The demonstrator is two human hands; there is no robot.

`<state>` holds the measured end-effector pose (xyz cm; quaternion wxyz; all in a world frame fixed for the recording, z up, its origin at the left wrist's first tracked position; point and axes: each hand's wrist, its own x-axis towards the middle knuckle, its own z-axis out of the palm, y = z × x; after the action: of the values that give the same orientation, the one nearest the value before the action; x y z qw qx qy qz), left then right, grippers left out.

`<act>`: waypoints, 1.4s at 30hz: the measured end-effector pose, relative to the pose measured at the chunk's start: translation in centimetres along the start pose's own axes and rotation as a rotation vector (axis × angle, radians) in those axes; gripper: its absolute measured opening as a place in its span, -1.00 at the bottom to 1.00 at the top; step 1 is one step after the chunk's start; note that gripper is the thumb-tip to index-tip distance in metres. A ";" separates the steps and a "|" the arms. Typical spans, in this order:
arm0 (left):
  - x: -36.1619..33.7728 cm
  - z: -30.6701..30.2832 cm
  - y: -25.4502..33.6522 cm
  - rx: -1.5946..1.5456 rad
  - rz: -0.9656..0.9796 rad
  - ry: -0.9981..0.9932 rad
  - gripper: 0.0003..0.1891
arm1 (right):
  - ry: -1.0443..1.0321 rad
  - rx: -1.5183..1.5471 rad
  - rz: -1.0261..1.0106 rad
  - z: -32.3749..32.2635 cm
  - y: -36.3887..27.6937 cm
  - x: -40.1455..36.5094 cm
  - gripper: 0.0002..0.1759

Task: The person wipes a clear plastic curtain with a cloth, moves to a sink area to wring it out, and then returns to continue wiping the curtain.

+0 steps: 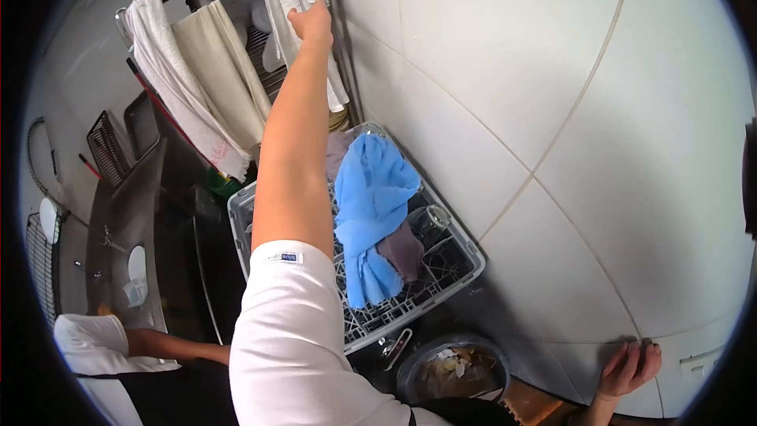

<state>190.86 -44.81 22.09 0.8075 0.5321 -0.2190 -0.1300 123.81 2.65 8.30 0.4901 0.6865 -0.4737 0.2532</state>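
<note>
My left hand (311, 24) reaches far out on a straight arm and is closed on a white towel (293, 0) that hangs at a shelf beside the tiled wall (505, 71). My right hand (628, 369) rests against the wall low down, fingers bent, holding nothing. Under my left arm stands a grey dish rack (467, 254) with a blue cloth (371, 205) draped over it, a brownish cloth (404, 249) beside that and a clear glass (436, 218) near the wall side.
Another white towel (169, 79) and a beige cloth (225, 71) hang to the left. A round bin (453, 369) with rubbish sits below the rack. A steel counter (118, 213) runs on the left. Another person in white (95, 343) stands at the lower left.
</note>
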 end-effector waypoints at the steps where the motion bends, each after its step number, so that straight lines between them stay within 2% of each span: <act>1: 0.2 0.7 0.5 -0.050 -0.058 0.001 -0.15 | 0.003 -0.017 -0.012 0.1 0.1 -0.1 -0.72; 2: 0.4 1.0 0.7 -0.093 -0.116 0.002 -0.14 | -0.008 -0.024 -0.016 -0.1 0.2 -0.2 -0.70; 3: 2.5 2.2 -0.2 -0.115 -0.157 -0.001 -0.33 | -0.012 -0.032 -0.016 -0.1 0.2 -0.2 -0.69; 6: 5.4 2.8 0.8 0.028 0.107 -0.172 -0.51 | -0.013 -0.037 -0.007 0.1 -0.2 -0.1 -0.68; 7: 2.8 3.2 2.9 -0.113 0.183 -0.111 -0.60 | -0.012 -0.037 -0.003 0.1 -0.2 0.0 -0.68; 10: -0.2 4.6 7.8 -0.189 0.330 -0.410 -0.53 | -0.019 -0.012 0.001 0.1 -0.4 0.0 -0.69; 13: 1.5 4.8 10.5 -0.513 0.629 -0.497 -0.77 | -0.019 -0.003 -0.018 0.3 -0.1 -0.3 -0.69; 14: 1.9 4.1 11.7 -0.570 0.546 -0.568 -0.76 | -0.024 -0.004 -0.019 0.3 -0.1 -0.2 -0.69; 16: 2.1 3.3 14.3 -0.726 0.470 -0.536 -0.74 | -0.035 -0.004 -0.015 0.2 -0.4 0.0 -0.69; 18: 2.2 1.8 17.2 -0.740 0.484 -0.593 -0.71 | -0.043 -0.009 -0.022 0.1 -0.4 0.0 -0.69; 20: -0.5 0.1 21.3 -0.872 0.695 -0.891 -0.71 | -0.033 -0.015 -0.031 0.0 -0.4 0.0 -0.72; 22: -2.6 -1.8 24.6 -0.892 0.653 -1.065 -0.72 | -0.006 -0.013 -0.047 0.4 -0.5 0.3 -0.77; 24: -6.1 -3.4 28.0 -1.046 0.729 -1.044 -0.73 | -0.007 0.017 -0.045 0.5 -0.5 0.2 -0.72; 26: -9.6 -5.5 30.8 -1.050 0.892 -1.292 -0.72 | -0.004 0.070 -0.050 0.5 -0.4 0.3 -0.67; 27: -11.1 -6.5 31.6 -1.045 0.816 -1.447 -0.71 | -0.004 0.111 -0.056 0.5 -0.4 0.5 -0.63; 30: -17.9 -9.2 29.7 -1.050 0.491 -1.672 -0.68 | -0.002 0.183 -0.024 0.1 -1.1 2.0 -0.41; 31: -21.1 -10.0 28.5 -1.067 0.361 -1.740 -0.67 | -0.018 0.314 0.107 -0.5 -2.1 3.3 -0.31; 33: -27.6 -11.6 26.3 -1.091 0.111 -1.852 -0.65 | 0.107 1.051 0.313 -1.9 -7.4 9.3 -0.05; 34: -30.6 -12.2 25.4 -1.116 -0.031 -1.885 -0.64 | -0.003 1.352 0.318 -3.4 -9.9 12.3 0.16; 35: -33.5 -12.6 24.7 -1.136 -0.136 -1.902 -0.63 | -0.106 1.629 0.418 -5.2 -12.1 14.4 0.00; 37: -38.2 -13.7 24.0 -1.186 -0.320 -1.882 -0.61 | -0.245 2.062 0.760 -7.6 -14.5 16.4 -0.26; 38: -40.0 -14.0 24.0 -1.207 -0.388 -1.842 -0.60 | -0.251 2.121 0.899 -7.9 -14.0 16.1 -0.33; 40: -42.9 -14.5 23.9 -1.281 -0.489 -1.704 -0.58 | -0.222 2.033 1.107 -8.1 -12.0 12.1 -0.64; 42: -44.9 -15.5 23.4 -1.357 -0.510 -1.459 -0.56 | -0.103 2.080 1.322 -10.2 -8.9 8.7 -0.66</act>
<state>158.87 -3.10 28.64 0.5570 -0.2140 -0.4172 -0.6855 136.65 9.05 15.53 -0.5308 0.3877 -0.3219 0.6814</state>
